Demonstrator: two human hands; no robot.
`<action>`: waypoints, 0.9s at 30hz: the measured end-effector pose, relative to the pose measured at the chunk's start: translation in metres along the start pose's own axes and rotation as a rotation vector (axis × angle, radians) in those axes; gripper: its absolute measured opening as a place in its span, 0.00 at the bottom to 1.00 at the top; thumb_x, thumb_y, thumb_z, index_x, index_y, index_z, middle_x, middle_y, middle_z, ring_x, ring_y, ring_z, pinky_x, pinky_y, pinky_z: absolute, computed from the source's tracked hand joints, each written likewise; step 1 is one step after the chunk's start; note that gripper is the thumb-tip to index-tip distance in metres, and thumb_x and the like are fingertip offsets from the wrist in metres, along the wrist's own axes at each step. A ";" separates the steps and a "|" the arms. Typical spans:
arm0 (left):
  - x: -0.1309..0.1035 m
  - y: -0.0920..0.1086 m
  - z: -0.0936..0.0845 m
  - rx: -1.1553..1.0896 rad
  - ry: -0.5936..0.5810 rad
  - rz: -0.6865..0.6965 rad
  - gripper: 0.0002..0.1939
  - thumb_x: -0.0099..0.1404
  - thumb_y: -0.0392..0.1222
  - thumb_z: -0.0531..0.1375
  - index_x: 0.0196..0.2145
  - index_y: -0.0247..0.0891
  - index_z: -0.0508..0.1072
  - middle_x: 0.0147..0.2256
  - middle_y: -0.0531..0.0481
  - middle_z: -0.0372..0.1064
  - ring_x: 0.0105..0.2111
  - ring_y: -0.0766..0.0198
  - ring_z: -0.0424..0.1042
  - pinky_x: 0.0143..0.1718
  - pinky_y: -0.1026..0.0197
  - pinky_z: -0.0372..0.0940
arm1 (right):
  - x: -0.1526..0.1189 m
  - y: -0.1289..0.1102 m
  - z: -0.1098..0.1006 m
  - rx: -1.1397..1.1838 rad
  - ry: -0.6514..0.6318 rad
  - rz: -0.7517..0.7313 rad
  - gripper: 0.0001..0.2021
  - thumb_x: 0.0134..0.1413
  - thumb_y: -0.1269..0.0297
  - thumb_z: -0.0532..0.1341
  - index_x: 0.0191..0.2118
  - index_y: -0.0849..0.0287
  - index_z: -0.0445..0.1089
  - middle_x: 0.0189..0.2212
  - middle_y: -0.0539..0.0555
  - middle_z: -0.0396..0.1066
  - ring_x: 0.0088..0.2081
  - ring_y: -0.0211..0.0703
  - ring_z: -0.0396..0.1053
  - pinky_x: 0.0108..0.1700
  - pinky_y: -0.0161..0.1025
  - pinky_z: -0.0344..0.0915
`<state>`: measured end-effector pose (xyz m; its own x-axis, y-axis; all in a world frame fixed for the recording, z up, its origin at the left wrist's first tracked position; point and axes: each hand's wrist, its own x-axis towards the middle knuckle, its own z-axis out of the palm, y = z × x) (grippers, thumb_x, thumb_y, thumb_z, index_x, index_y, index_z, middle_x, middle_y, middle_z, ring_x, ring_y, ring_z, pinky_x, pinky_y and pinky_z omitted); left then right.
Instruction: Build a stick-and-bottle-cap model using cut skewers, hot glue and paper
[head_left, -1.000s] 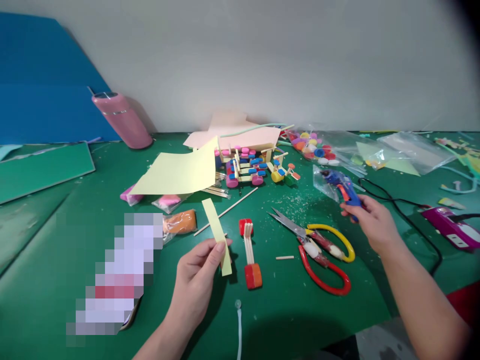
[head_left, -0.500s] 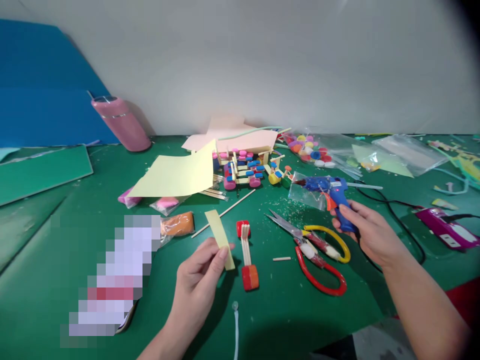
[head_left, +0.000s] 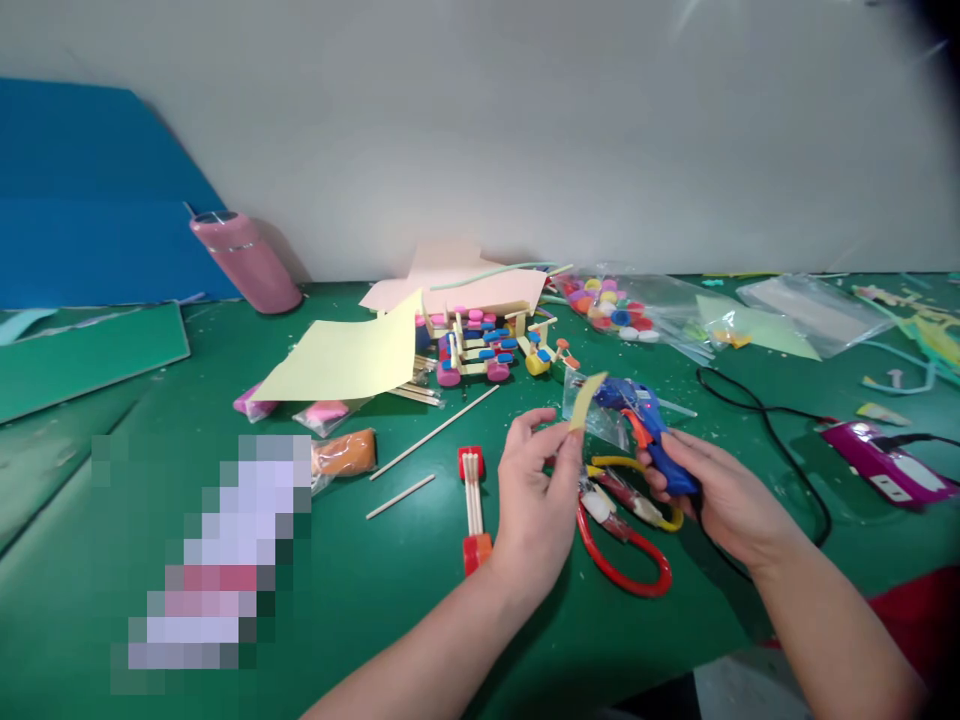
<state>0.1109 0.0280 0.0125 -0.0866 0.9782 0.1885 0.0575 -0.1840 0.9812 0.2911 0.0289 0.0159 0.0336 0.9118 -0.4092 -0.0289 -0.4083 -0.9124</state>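
Observation:
My left hand (head_left: pixel 541 490) pinches a narrow yellow paper strip (head_left: pixel 587 402) upright between thumb and fingers. Just right of it, my right hand (head_left: pixel 720 490) grips a blue glue gun (head_left: pixel 664 450) by the handle, fingers near its orange trigger. The gun's nozzle points left, at or behind the strip; I cannot tell whether they touch. Below both hands lie scissors (head_left: pixel 626 570) with red and yellow handles, their blades hidden behind my left hand. Left of that hand, several short sticks (head_left: pixel 472 495) join a red block (head_left: pixel 471 460) to a red-orange block (head_left: pixel 477 553).
Behind stand small stick-and-clay models (head_left: pixel 480 350), a yellow sheet (head_left: pixel 337 355) and a bag of colourful caps (head_left: pixel 615 305). A pink tumbler (head_left: pixel 247 262) stands back left. Loose sticks (head_left: pixel 435 432) and wrapped orange clay (head_left: pixel 345 453) lie left. A black cord (head_left: pixel 802 440) and purple power strip (head_left: pixel 889 465) are right.
My left hand has moved right with the paper strip, up to the glue gun, and turned the strip. The glue gun has tilted and shifted slightly left. A short stick now lies farther left.

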 end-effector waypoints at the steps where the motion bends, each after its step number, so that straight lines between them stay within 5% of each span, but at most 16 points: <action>1: 0.001 -0.001 0.002 -0.041 0.010 0.000 0.09 0.62 0.36 0.54 0.32 0.39 0.76 0.40 0.46 0.65 0.46 0.61 0.63 0.43 0.61 0.61 | 0.000 0.000 -0.001 0.021 -0.010 0.009 0.14 0.49 0.52 0.60 0.29 0.60 0.68 0.18 0.49 0.64 0.19 0.34 0.60 0.17 0.29 0.52; 5: 0.003 0.003 0.004 -0.156 0.049 -0.009 0.07 0.60 0.37 0.57 0.30 0.38 0.76 0.38 0.48 0.66 0.40 0.63 0.66 0.39 0.63 0.61 | 0.000 0.004 -0.003 0.085 -0.038 0.023 0.13 0.50 0.54 0.60 0.29 0.61 0.68 0.18 0.49 0.64 0.19 0.33 0.59 0.18 0.28 0.53; 13: 0.013 -0.002 0.007 -0.214 0.121 -0.245 0.09 0.57 0.40 0.58 0.24 0.34 0.75 0.20 0.53 0.66 0.26 0.65 0.65 0.27 0.65 0.58 | -0.001 0.002 -0.008 0.301 -0.106 0.065 0.13 0.51 0.56 0.60 0.29 0.63 0.69 0.19 0.48 0.64 0.20 0.29 0.59 0.19 0.24 0.57; 18: 0.018 -0.013 0.012 -0.291 0.160 -0.316 0.08 0.54 0.40 0.59 0.24 0.33 0.76 0.21 0.52 0.69 0.25 0.66 0.65 0.27 0.65 0.57 | -0.001 -0.011 -0.020 0.527 0.065 -0.090 0.10 0.48 0.63 0.63 0.36 0.62 0.70 0.25 0.47 0.64 0.22 0.28 0.60 0.22 0.26 0.63; 27: 0.041 -0.016 0.038 -0.473 0.080 -0.413 0.08 0.51 0.41 0.60 0.24 0.33 0.75 0.20 0.52 0.70 0.24 0.67 0.67 0.28 0.66 0.59 | -0.007 -0.012 -0.032 0.360 0.203 -0.217 0.08 0.47 0.60 0.63 0.31 0.60 0.70 0.26 0.49 0.66 0.23 0.31 0.62 0.22 0.26 0.65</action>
<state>0.1441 0.0742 0.0033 -0.0829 0.9708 -0.2251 -0.4410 0.1668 0.8819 0.3229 0.0259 0.0292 0.2709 0.9332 -0.2361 -0.3434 -0.1355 -0.9294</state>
